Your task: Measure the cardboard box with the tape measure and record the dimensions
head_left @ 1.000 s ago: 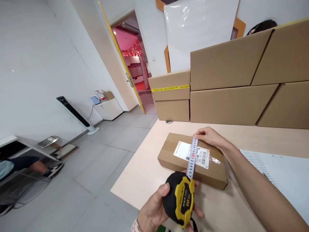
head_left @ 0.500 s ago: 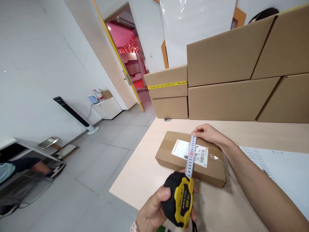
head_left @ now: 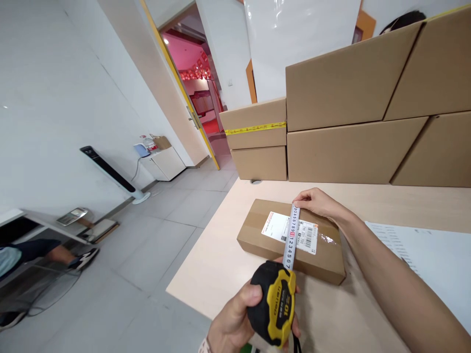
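Note:
My left hand (head_left: pixel 235 314) is wrapped round a black and yellow tape measure (head_left: pixel 272 304) in front of a small cardboard box (head_left: pixel 257 245). The blade (head_left: pixel 290 242) is drawn out across the top of the box, over a white shipping label (head_left: pixel 309 235). At the box's far edge, my right hand (head_left: pixel 314 202) pinches the blade's end between thumb and fingers. Clear tape shines on the right part of the box, which lies flat on a light wooden table (head_left: pixel 206 269).
Stacked cardboard boxes (head_left: pixel 349 152) line the table's far side. White paper sheets (head_left: pixel 434 264) lie at the right. The table's left edge drops to a tiled floor (head_left: pixel 147 264). A seated person's leg (head_left: pixel 61 255) shows at the far left, and a head top (head_left: pixel 403 20) behind the boxes.
Almost nothing differs. Both hands, the tape measure and the box keep their places, with only a very slight shift of the tape measure's case.

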`<state>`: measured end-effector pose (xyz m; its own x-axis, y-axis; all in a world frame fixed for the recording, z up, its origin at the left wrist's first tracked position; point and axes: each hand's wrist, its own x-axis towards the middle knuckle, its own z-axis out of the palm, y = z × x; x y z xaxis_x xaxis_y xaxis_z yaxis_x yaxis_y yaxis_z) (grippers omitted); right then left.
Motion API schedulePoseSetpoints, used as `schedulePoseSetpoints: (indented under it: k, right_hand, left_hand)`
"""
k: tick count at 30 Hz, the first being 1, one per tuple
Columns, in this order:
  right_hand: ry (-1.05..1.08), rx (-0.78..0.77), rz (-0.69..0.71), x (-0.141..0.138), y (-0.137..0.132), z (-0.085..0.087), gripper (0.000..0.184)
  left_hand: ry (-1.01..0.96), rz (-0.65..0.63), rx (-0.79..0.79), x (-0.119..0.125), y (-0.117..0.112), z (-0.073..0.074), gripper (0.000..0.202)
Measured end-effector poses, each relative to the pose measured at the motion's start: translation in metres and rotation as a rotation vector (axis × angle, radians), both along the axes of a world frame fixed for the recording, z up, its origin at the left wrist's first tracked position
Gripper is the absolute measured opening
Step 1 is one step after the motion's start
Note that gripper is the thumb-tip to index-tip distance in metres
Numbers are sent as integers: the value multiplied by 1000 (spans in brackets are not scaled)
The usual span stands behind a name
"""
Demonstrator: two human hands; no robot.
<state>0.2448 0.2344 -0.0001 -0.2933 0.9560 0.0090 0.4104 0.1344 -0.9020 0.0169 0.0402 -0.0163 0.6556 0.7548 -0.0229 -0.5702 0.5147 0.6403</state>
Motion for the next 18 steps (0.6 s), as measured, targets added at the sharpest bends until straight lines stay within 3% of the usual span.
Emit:
schedulePoseSetpoints:
  k: [18]
  right_hand:
    - [-15, -4, -19, -1, -2, 3, 10]
  left_hand:
    - [9, -10, -11, -1, 1, 1, 90]
